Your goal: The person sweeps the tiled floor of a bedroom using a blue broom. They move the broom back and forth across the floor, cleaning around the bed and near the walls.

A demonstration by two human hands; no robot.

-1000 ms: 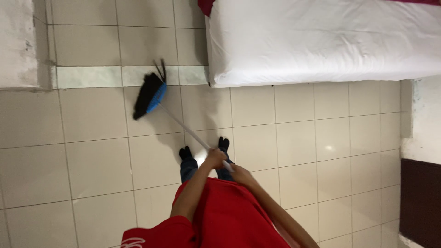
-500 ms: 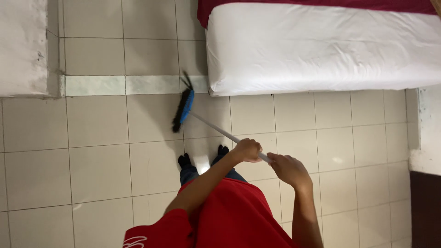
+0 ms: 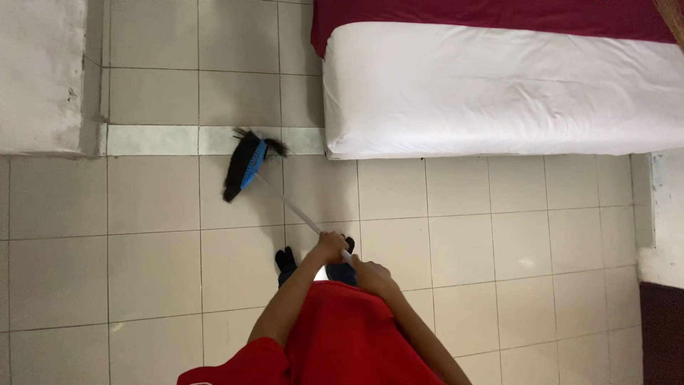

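I look straight down at a broom with a blue head, black bristles and a thin white handle. Its bristles rest on the beige floor tiles near the corner of a bed. My left hand grips the handle higher toward the head. Just behind it, my right hand holds the handle's end close to my red shirt. Below my hands, my dark-socked feet show on the tiles.
A bed with a white mattress and a dark red cover fills the upper right. A white wall block stands at the upper left, with a pale marble threshold strip beside it. Dark furniture sits at the lower right.
The broom head swung right toward the bed, then back left and up to the threshold strip. My hands have come closer together on the handle.
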